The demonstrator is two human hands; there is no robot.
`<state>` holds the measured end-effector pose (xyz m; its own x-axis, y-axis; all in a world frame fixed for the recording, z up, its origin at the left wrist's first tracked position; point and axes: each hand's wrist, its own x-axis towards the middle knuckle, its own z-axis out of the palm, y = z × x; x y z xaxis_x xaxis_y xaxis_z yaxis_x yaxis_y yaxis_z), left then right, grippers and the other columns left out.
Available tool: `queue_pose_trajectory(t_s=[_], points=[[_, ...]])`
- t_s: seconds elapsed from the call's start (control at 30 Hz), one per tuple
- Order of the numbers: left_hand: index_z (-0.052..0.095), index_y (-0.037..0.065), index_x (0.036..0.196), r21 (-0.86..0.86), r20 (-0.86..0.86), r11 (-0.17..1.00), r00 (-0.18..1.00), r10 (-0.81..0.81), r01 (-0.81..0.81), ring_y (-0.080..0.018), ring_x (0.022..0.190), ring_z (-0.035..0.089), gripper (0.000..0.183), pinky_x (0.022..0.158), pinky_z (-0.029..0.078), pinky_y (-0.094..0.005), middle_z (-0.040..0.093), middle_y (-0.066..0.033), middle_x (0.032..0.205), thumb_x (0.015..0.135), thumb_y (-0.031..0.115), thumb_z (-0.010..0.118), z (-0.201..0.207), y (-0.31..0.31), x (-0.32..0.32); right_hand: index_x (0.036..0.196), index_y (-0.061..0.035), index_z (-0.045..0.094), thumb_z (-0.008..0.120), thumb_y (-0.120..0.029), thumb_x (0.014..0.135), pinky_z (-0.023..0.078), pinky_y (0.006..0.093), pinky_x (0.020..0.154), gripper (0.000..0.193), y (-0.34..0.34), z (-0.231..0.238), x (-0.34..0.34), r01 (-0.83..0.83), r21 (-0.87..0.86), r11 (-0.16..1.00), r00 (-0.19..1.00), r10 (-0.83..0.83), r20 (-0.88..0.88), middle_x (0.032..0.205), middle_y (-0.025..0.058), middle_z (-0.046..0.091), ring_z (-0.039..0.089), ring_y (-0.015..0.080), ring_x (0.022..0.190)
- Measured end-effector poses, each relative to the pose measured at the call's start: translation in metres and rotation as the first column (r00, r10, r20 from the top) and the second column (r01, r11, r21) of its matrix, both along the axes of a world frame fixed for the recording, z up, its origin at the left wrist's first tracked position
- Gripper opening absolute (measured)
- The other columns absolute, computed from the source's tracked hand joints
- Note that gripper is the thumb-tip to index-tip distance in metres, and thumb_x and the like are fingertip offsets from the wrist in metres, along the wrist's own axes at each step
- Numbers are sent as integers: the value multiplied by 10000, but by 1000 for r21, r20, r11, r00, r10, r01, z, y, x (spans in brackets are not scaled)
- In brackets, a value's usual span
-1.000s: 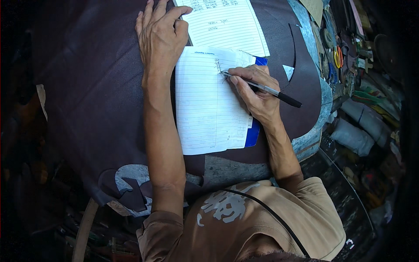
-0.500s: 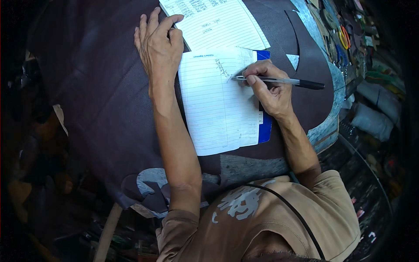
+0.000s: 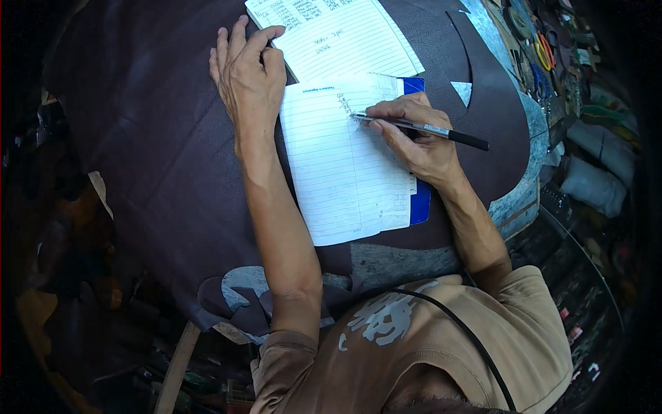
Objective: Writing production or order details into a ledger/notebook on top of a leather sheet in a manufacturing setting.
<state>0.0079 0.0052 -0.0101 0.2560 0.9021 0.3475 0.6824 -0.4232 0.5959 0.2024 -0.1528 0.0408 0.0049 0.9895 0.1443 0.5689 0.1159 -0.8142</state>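
Note:
A black-capped ballpoint pen (image 3: pixel 441 130) is gripped in my right hand (image 3: pixel 420 138), its tip on the lined page of an open notebook (image 3: pixel 331 179). Short handwriting runs down from the top of that page near the tip. A blue cover (image 3: pixel 419 207) shows along the notebook's right edge. My left hand (image 3: pixel 249 72) lies with fingers spread on dark brown leather, the index finger and thumb at the left edge of a second written-on lined page (image 3: pixel 345 48) above the notebook.
Dark brown leather (image 3: pixel 158 152) spreads over the worktable, with a grey bare patch (image 3: pixel 400 265) by my body. Leather scraps (image 3: pixel 245 314) lie at the near left. Orange-handled scissors (image 3: pixel 545 52) and other tools crowd the far right, above pale bags (image 3: pixel 594 186).
My right hand and the pen have shifted a little left and up to the start of the written lines. The left hand stays nearly in place.

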Motion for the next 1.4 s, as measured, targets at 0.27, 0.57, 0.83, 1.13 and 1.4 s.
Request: queue_pose_trajectory(t_s=[0.27, 0.57, 0.83, 1.13, 1.4], points=[[755, 188, 1103, 3, 2, 1000, 1000, 7, -7, -400, 1425, 350, 326, 1211, 141, -522, 535, -179, 1435, 883, 181, 515, -1, -1, 1, 989, -69, 752, 717, -169, 873, 442, 354, 849, 157, 0, -2, 1, -5, 10, 1000, 1000, 4, 12, 927, 68, 758, 694, 174, 826], [756, 183, 1105, 16, 2, 1000, 1000, 9, -9, -402, 1423, 351, 333, 1211, 143, -523, 535, -179, 1435, 881, 177, 511, -2, -1, 1, 981, -70, 752, 715, -182, 882, 445, 348, 837, 154, 1, -2, -3, 8, -3, 1000, 998, -7, 58, 926, 70, 757, 694, 171, 813], [756, 174, 1108, 13, 3, 1000, 1000, 3, -3, -407, 1426, 345, 336, 1212, 138, -524, 529, -182, 1440, 877, 176, 512, -1, 0, 2, 975, -70, 752, 716, -179, 878, 445, 346, 836, 150, 1, -7, -2, -11, 62, 998, 997, 6, 81, 923, 69, 757, 692, 167, 801], [755, 175, 1110, 15, -10, 1000, 1000, 3, -3, -406, 1427, 345, 329, 1211, 140, -525, 530, -182, 1440, 886, 188, 514, -1, 0, 0, 966, -33, 727, 687, -149, 906, 481, 323, 736, 137, -4, -2, -3, 97, -7, 995, 972, -96, -213, 884, 86, 739, 687, 161, 793], [753, 183, 1116, -8, -6, 1000, 1000, 5, -5, -398, 1432, 342, 334, 1213, 141, -517, 524, -186, 1445, 889, 187, 508, 1, -1, 0, 856, -50, 676, 649, -188, 862, 434, 315, 623, 141, -9, -3, 3, 152, -105, 983, 946, -176, -274, 714, 43, 643, 547, 123, 666]])
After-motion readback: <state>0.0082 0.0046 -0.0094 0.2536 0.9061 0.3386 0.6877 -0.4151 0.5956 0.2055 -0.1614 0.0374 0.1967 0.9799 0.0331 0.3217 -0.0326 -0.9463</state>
